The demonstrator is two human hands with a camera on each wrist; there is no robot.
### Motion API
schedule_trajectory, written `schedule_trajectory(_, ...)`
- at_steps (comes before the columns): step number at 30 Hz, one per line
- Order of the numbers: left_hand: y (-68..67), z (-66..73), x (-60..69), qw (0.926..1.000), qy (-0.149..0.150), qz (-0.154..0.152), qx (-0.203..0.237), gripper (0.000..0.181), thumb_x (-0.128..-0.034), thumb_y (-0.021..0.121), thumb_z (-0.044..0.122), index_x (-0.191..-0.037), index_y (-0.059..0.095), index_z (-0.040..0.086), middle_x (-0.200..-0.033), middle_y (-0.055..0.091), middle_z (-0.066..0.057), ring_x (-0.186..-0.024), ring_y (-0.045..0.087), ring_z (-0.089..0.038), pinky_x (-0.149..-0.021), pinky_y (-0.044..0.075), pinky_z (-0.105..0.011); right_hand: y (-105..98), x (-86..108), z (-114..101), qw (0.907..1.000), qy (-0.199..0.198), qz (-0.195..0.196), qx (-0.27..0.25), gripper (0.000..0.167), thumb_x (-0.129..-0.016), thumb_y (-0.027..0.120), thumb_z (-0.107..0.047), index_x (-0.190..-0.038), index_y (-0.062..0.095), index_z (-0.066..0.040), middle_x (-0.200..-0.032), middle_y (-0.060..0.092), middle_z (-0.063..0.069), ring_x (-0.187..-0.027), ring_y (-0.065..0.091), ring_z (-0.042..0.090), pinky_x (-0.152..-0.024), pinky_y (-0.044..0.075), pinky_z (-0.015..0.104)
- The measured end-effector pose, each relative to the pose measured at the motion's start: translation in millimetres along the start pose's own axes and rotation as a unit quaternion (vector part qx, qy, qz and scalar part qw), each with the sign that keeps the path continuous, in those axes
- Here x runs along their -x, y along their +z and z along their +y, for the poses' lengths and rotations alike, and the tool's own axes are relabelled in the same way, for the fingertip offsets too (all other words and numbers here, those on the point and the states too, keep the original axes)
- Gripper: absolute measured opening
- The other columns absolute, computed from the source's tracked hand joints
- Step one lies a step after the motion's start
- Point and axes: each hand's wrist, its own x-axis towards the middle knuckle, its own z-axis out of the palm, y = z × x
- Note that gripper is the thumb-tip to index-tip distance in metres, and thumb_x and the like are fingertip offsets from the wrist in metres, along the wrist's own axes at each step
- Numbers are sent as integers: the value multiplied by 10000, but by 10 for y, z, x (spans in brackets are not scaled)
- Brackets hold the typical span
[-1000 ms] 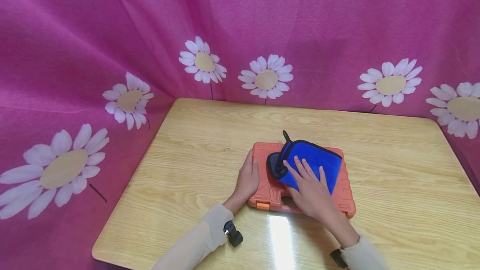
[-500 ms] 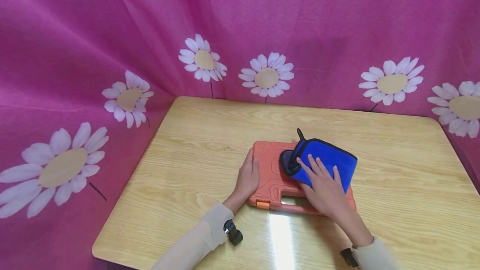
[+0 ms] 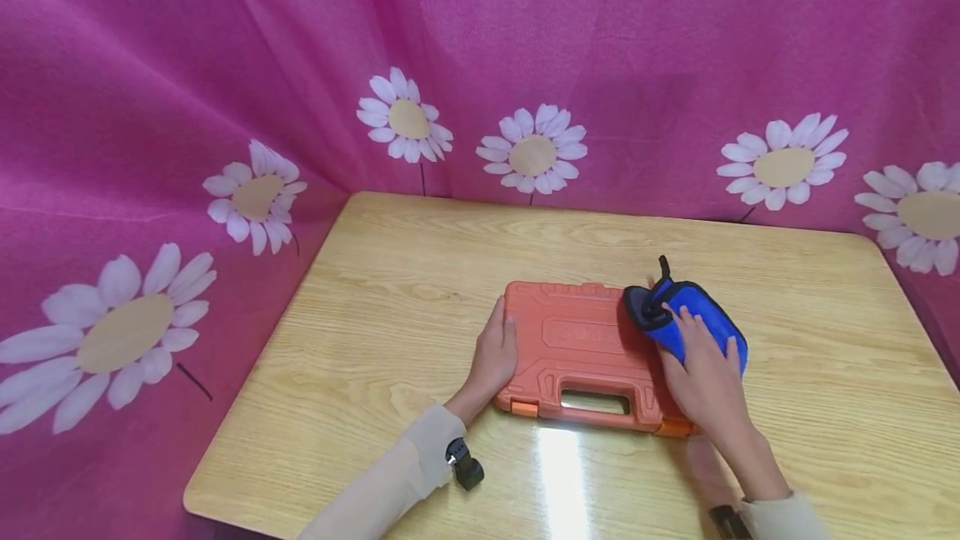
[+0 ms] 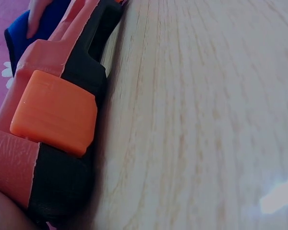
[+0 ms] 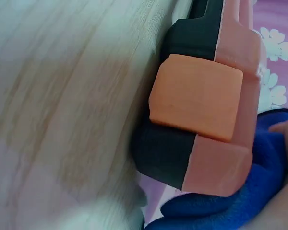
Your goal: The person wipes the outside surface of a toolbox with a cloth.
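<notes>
An orange-red plastic carry case (image 3: 577, 340) lies flat on the table, with a handle and bright orange latches (image 4: 55, 112) along its near side. My left hand (image 3: 492, 361) rests against its left edge, the fingers straight along the side and the thumb at the lid's edge. Spread fingers of my right hand (image 3: 705, 373) press on a blue cloth (image 3: 708, 315) with black trim and a hanging loop. This cloth, partly folded over, covers the case's right end and drapes past it. In the right wrist view the cloth (image 5: 264, 177) bunches around the corner by the latch (image 5: 197, 98).
A light wood table (image 3: 390, 273) surrounds the case, its far edge against a magenta curtain (image 3: 480, 23) printed with white daisies. Glare (image 3: 561, 482) shines on the wood near the front. A black strap (image 3: 467, 463) hangs at my left sleeve.
My right hand has slid the blue cloth rightward over the lid, from its middle to its right end, uncovering the embossed centre. My left hand and the case have stayed put.
</notes>
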Motion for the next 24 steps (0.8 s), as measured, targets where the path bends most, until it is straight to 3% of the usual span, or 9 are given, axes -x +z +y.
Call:
schedule_trajectory(6,-2,-3,2,10000,46,3,-45,509,-1109,267,197,-1595,194,66,-1601,304,-105,-1462,261,-241,-1176,223,-403,-53,13,-105,9971,-33,514,-564,537,-1013,465,-118,-1481,350,117,-1471,381,354,-1384,312,510,-1163,123,605)
schedule_trajectory(12,14,-8,-11,10000,80,-1,-53,512,-1107,273,195,-1593,195,52,-1600,302,-116,-1462,258,-246,-1177,219,-394,-98,-10,-309,9911,-220,757,-1069,493,-1036,483,-167,-1486,422,25,-1454,446,303,-1327,402,516,-1092,300,619)
schedule_trajectory(18,22,-2,-12,10000,47,37,-72,516,-1106,288,193,-1588,198,32,-1597,302,-131,-1460,264,-265,-1176,227,-412,-85,-33,-527,9860,-405,642,-1482,461,-1065,484,-248,-1492,467,-75,-1426,520,222,-1306,467,447,-1016,386,633)
schedule_trajectory(24,26,-2,-5,9997,136,104,-166,506,-1103,312,182,-1584,231,46,-1578,343,-135,-1443,306,-272,-1165,259,-421,41,-1,-763,9876,-244,63,-1551,482,-1051,492,-235,-1473,460,-4,-1432,492,268,-1362,370,494,-1091,287,644)
